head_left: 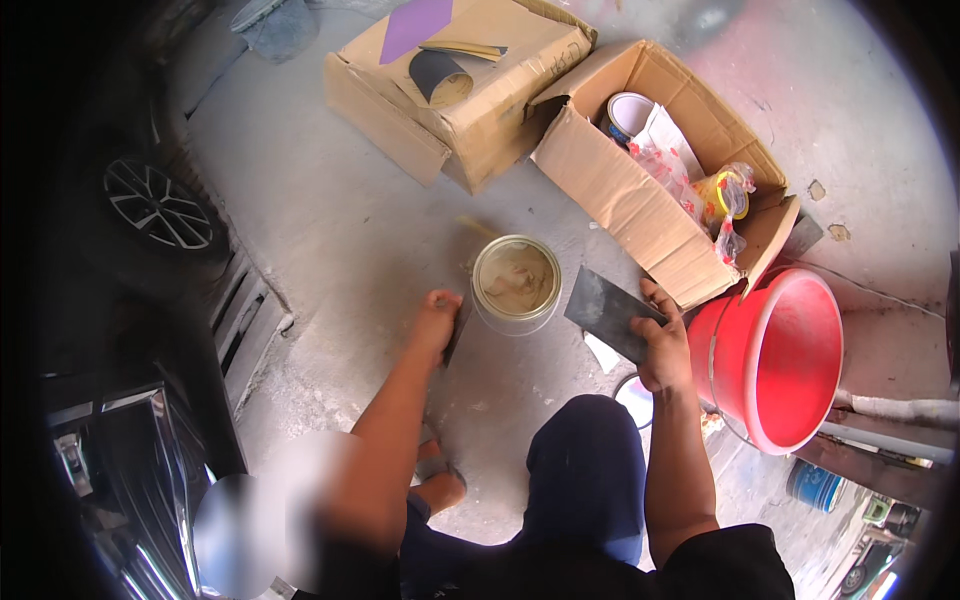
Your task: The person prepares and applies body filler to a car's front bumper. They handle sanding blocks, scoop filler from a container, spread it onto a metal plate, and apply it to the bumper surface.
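Note:
An open tin (516, 280) of beige paste stands on the grey floor between my hands. My left hand (436, 322), left of the tin, is closed on a thin dark flat blade (454, 335), seen nearly edge-on. My right hand (660, 338), right of the tin, grips a dark rectangular flat plate (603, 308), with fingers behind it and thumb on its face. A white scrap (602, 351) and a pale round container (634, 400) lie below the plate, partly hidden.
A closed cardboard box (490, 120) bearing sandpaper sheets and an open box (600, 180) of cans and plastic stand ahead. A red bucket (785, 360) is at right, a grey bucket (275, 30) far back left, a blue container (813, 484) lower right. A dark car (140, 470) borders the left.

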Demonstrator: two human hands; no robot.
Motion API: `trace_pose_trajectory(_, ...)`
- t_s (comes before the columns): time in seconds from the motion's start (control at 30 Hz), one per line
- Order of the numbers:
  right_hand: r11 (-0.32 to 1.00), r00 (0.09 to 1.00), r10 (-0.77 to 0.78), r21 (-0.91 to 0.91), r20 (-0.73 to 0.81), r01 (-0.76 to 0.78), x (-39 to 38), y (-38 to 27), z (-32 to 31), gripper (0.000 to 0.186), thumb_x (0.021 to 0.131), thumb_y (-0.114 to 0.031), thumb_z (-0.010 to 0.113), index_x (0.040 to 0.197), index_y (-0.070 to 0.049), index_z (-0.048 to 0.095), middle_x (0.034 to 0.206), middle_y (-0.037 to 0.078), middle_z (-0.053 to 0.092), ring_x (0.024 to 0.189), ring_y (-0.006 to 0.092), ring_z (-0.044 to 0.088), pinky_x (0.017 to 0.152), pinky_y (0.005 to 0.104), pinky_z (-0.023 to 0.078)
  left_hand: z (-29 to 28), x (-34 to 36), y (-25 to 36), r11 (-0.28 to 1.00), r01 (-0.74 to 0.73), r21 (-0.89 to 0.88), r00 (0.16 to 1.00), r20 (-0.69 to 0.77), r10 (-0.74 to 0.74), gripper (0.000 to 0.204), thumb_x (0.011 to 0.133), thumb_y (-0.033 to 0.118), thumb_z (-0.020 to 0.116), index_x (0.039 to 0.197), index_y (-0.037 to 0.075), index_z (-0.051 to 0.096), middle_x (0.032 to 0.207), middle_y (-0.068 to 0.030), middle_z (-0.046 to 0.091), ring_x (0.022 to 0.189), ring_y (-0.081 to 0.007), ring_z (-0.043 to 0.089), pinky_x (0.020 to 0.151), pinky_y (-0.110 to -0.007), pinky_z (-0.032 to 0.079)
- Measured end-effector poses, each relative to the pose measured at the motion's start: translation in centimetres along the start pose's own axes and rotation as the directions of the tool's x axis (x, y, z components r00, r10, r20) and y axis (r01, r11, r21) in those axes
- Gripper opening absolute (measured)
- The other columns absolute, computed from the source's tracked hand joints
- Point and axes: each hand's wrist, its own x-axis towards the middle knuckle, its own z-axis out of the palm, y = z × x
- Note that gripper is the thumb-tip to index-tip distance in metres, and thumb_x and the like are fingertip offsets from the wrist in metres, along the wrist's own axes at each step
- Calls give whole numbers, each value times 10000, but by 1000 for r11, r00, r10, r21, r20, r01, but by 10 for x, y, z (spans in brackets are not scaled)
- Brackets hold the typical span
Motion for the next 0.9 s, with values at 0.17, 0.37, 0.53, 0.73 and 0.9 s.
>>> trace_pose_trajectory(0.17,970,992,108,213,62,-119,-21,-11,-10,586,849,25,522,1398,-27,323,1242,202,506,1030,305,610,830,460,558,46,32,-23,998,-37,-57,995,91,42,591,976,254,522,1494,166,252,825,-67,631,577,-164,588,457,-294,460)
trace_pose_trajectory(0.37,928,992,95,352,80,-118,-36,-11,-30,580,883,-52,585,1406,-85,335,1262,177,516,1060,342,615,741,487,608,60,34,-52,994,-86,-68,993,74,91,519,972,210,507,1456,107,349,1115,-143,623,921,-215,609,815,-325,462)
trace_pose_trajectory(0.53,904,983,137,390,119,-173,-32,-1,-27,607,809,10,635,1374,-61,423,1177,115,586,924,236,656,667,364,612,127,-30,-96,956,-238,-170,961,-184,206,463,980,140,470,1425,103,346,924,-113,622,765,-181,619,622,-307,484)
trace_pose_trajectory(0.73,964,958,172,161,229,-212,-17,-1,-3,590,805,19,630,1360,7,431,1161,83,607,1049,194,595,894,343,485,143,-75,-126,923,-60,-380,995,-97,24,583,966,166,522,1471,138,232,843,-97,628,633,-157,600,526,-286,488)
trace_pose_trajectory(0.9,946,978,105,-320,179,-43,5,27,8,522,840,36,550,1348,21,434,1154,98,605,1041,199,589,899,328,478,100,-73,-79,942,40,-335,997,74,-16,654,956,242,558,1497,140,205,848,-96,652,557,-144,571,448,-257,426)
